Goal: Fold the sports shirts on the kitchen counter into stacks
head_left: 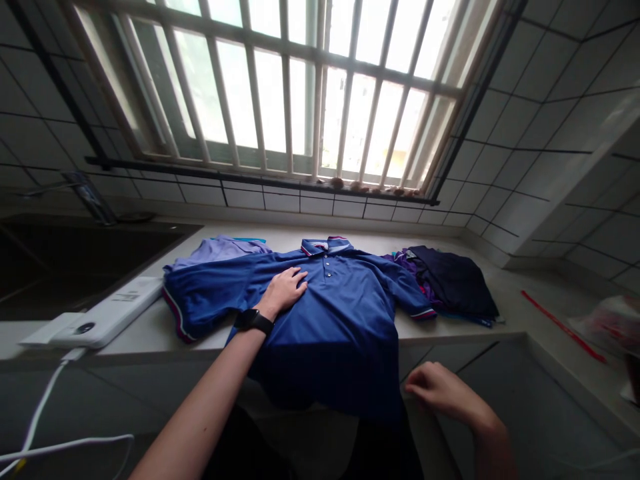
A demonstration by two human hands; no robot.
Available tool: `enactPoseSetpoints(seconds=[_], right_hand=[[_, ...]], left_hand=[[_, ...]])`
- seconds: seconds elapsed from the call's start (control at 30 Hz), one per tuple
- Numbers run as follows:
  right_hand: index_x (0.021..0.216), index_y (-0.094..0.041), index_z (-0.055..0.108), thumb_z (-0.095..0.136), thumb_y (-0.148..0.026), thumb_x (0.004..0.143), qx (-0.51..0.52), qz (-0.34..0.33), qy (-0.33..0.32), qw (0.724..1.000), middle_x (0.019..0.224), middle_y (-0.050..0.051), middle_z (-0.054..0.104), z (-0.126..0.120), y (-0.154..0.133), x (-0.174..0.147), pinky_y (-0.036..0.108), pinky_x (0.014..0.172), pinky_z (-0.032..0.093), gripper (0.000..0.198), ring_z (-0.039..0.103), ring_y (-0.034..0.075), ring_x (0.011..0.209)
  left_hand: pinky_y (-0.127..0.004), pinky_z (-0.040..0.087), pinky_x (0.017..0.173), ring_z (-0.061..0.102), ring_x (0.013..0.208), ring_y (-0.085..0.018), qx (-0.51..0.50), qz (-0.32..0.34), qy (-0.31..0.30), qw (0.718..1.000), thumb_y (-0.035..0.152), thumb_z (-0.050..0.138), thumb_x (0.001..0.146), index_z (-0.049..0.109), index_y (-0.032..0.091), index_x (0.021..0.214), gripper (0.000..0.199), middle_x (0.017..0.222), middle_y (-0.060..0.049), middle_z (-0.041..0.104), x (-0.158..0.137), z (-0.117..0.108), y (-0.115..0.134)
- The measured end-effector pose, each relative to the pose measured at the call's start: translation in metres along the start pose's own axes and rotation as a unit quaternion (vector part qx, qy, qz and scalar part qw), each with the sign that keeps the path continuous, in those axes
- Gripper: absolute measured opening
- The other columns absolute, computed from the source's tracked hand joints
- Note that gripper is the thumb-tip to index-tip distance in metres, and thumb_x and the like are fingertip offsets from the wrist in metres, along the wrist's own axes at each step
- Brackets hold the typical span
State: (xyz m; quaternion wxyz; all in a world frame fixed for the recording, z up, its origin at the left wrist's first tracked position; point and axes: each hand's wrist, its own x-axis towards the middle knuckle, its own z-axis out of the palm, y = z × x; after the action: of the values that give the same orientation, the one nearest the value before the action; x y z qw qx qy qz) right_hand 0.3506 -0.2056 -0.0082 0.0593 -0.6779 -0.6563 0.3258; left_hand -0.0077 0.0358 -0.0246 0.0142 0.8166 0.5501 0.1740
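A blue polo shirt [330, 313] is spread out face up on the counter, collar toward the window. Its lower part hangs over the counter's front edge. My left hand [287, 290], a black watch on its wrist, lies flat on the shirt's chest, left of the buttons, with fingers stretched out. To the right of the hanging hem, in front of the counter, is my right hand [445, 393]. Its fingers are curled in, near the shirt's side but apart from it, and I see nothing in them.
Folded dark clothes [450, 280] lie right of the shirt; lavender clothing [220, 250] is partly under its left sleeve. A white power strip [120, 310] with a cable and a dark sink [90, 253] are at left. A red strip [563, 327] lies on the right counter. A barred window rises behind.
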Motion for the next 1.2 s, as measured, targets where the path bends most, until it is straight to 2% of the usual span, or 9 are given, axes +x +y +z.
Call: enactPoseSetpoints(seconds=[0.17,0.3,0.5,0.6,0.7,0.83,0.97,1.1,1.2], right_hand=[[0.121,-0.018,0.07,0.051,-0.039,0.095,0.047,0.035,0.323,0.945,0.089,0.008,0.077,-0.029,-0.008,0.057,0.034,0.078,0.053,0.038,0.073,0.024,0.077],[0.147,-0.013,0.052,0.056,-0.031,0.093,-0.02,0.005,0.429,0.903,0.133,0.02,0.066,-0.041,-0.04,0.111,0.042,0.101,0.051,0.057,0.066,0.032,0.121],[0.152,-0.02,0.049,0.06,-0.028,0.093,-0.104,0.0,0.409,0.907,0.159,0.02,0.044,-0.076,-0.078,0.148,0.046,0.112,0.045,0.061,0.05,0.035,0.143],[0.146,-0.014,0.056,0.064,-0.042,0.092,-0.084,0.12,0.396,0.906,0.148,0.027,0.054,-0.102,-0.057,0.144,0.051,0.104,0.05,0.061,0.057,0.041,0.134],[0.123,-0.011,0.071,0.078,-0.045,0.08,-0.072,0.178,0.304,0.933,0.12,0.027,0.071,-0.12,-0.02,0.136,0.048,0.092,0.054,0.056,0.069,0.042,0.115],[0.109,-0.015,0.076,0.074,-0.024,0.07,-0.011,0.055,0.336,0.94,0.101,0.015,0.079,-0.133,0.002,0.132,0.037,0.087,0.055,0.041,0.074,0.031,0.099],[0.105,-0.016,0.076,0.058,-0.019,0.067,0.125,-0.104,0.435,0.885,0.105,0.012,0.08,-0.14,-0.018,0.135,0.036,0.092,0.056,0.043,0.073,0.027,0.104],[0.078,-0.021,0.074,0.052,-0.019,0.067,0.171,-0.204,0.365,0.892,0.115,0.011,0.079,-0.144,-0.039,0.138,0.042,0.105,0.052,0.024,0.068,0.029,0.12],[0.094,-0.02,0.076,0.053,-0.018,0.072,0.174,-0.182,0.394,0.884,0.131,0.013,0.073,-0.143,-0.038,0.139,0.041,0.106,0.052,0.032,0.066,0.028,0.124]], left_hand=[[-0.041,0.043,0.121,0.055,0.144,-0.026,-0.003,0.001,0.006,1.0,0.037,0.048,0.099,0.07,0.026,0.138,0.046,0.153,-0.008,0.061,0.0,-0.002,0.0],[-0.042,0.043,0.121,0.055,0.144,-0.026,-0.004,0.008,0.004,1.0,0.037,0.047,0.099,0.069,0.024,0.139,0.047,0.154,-0.01,0.061,0.0,-0.002,-0.001],[-0.041,0.044,0.12,0.057,0.142,-0.026,-0.013,-0.013,0.003,1.0,0.037,0.049,0.099,0.07,0.026,0.138,0.046,0.154,-0.008,0.061,-0.001,-0.003,0.0],[-0.04,0.042,0.121,0.055,0.143,-0.025,-0.009,-0.012,-0.005,1.0,0.038,0.047,0.1,0.068,0.024,0.141,0.048,0.156,-0.009,0.059,-0.002,-0.004,0.001],[-0.041,0.042,0.121,0.055,0.143,-0.026,-0.011,-0.01,-0.004,1.0,0.038,0.047,0.1,0.068,0.024,0.141,0.048,0.155,-0.009,0.059,-0.002,-0.004,0.001],[-0.042,0.043,0.121,0.057,0.141,-0.026,-0.01,-0.012,-0.003,1.0,0.037,0.048,0.1,0.068,0.026,0.14,0.047,0.155,-0.008,0.06,-0.001,-0.004,0.002],[-0.042,0.043,0.121,0.056,0.142,-0.026,-0.01,-0.017,-0.005,1.0,0.038,0.047,0.1,0.068,0.026,0.14,0.047,0.156,-0.007,0.059,-0.001,-0.005,0.002],[-0.041,0.044,0.12,0.057,0.141,-0.027,-0.021,-0.019,0.002,1.0,0.037,0.05,0.099,0.07,0.027,0.138,0.046,0.154,-0.007,0.061,-0.002,-0.005,0.002],[-0.042,0.045,0.12,0.058,0.14,-0.028,-0.033,-0.019,0.014,0.999,0.036,0.051,0.098,0.072,0.029,0.136,0.044,0.153,-0.006,0.062,-0.002,-0.003,0.001]])
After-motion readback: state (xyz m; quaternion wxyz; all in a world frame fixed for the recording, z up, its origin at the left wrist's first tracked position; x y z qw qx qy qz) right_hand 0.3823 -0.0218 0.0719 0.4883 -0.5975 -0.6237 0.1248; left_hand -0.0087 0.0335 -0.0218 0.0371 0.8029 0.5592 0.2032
